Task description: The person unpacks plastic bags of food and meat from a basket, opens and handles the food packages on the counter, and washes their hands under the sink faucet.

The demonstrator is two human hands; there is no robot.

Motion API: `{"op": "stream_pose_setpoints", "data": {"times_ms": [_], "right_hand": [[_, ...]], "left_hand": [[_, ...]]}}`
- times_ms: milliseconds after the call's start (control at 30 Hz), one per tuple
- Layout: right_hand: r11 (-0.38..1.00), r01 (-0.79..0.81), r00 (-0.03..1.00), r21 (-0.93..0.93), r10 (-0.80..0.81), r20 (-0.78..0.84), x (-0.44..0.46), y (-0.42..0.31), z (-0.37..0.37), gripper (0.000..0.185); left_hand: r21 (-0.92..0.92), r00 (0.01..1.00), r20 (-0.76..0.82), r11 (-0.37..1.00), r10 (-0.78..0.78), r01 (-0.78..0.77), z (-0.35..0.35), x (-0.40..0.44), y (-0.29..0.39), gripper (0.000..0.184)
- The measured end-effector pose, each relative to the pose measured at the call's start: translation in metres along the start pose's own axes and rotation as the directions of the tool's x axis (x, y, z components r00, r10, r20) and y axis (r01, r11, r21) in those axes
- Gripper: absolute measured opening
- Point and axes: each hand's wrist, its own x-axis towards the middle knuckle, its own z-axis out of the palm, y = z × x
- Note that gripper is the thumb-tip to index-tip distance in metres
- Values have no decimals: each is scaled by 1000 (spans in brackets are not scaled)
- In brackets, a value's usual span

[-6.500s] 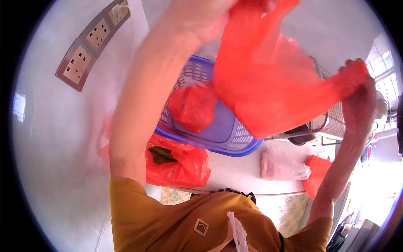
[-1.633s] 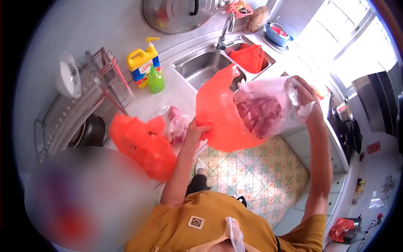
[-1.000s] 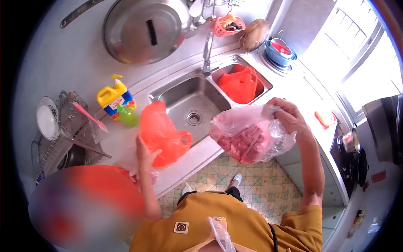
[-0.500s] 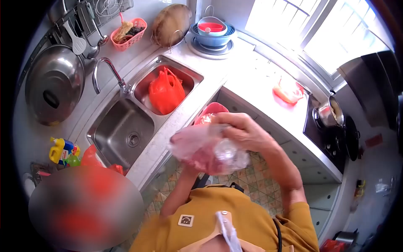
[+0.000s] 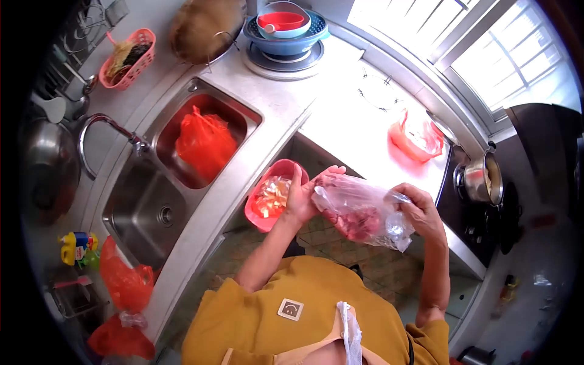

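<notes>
A clear plastic bag [image 5: 359,210] with dark pink-red pieces, which look like raw meat, hangs between my hands. My right hand [image 5: 421,213] is closed around the bag's gathered right end, where the plastic is crumpled. Against the bag's left end lies my left hand [image 5: 302,198], its palm touching the plastic and its thumb and fingers stretched apart. Below and left of that hand is a pink bin [image 5: 258,220], holding shiny pale and orange bits that I cannot make out.
A red plastic bag [image 5: 207,146] sits in the double sink [image 5: 258,118]. Another red bag [image 5: 420,140] lies on the counter [image 5: 340,143] near a pot [image 5: 480,176] on the stove. Stacked basins [image 5: 286,45] stand at the back. More red bags [image 5: 125,286] hang at left.
My hands have moved apart, stretching the bag sideways. The right hand went right and down, and the left hand came up into view beside the bag. The camera view has shifted.
</notes>
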Motion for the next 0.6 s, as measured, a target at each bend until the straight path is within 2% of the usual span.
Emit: {"op": "stream_pose_setpoints", "data": {"times_ms": [133,233,367,467,500,533,600], "right_hand": [[998,-70,996,0,70,-53,14,8,-41,21],[997,-61,995,-40,57,-84,25,18,-68,20],[990,-95,992,-101,86,-97,35,37,-105,21],[994,-93,994,-49,90,-69,39,62,-130,23],[994,-108,992,4,108,-67,41,63,-135,23],[995,-84,995,-47,81,-62,43,71,-142,23],[996,-76,995,53,79,-56,48,76,-152,21]], "left_hand": [[-83,999,36,996,-27,29,-10,54,5,94],[-189,998,-49,982,-27,17,-11,84,10,92],[-164,999,-52,986,-6,-2,-10,110,14,86],[-147,996,-86,988,39,-52,-15,124,9,84],[-135,992,-118,989,39,-55,-16,127,6,76],[-131,993,-112,990,45,-60,-22,132,0,76],[37,979,-200,998,-38,47,-45,144,-20,66]]}}
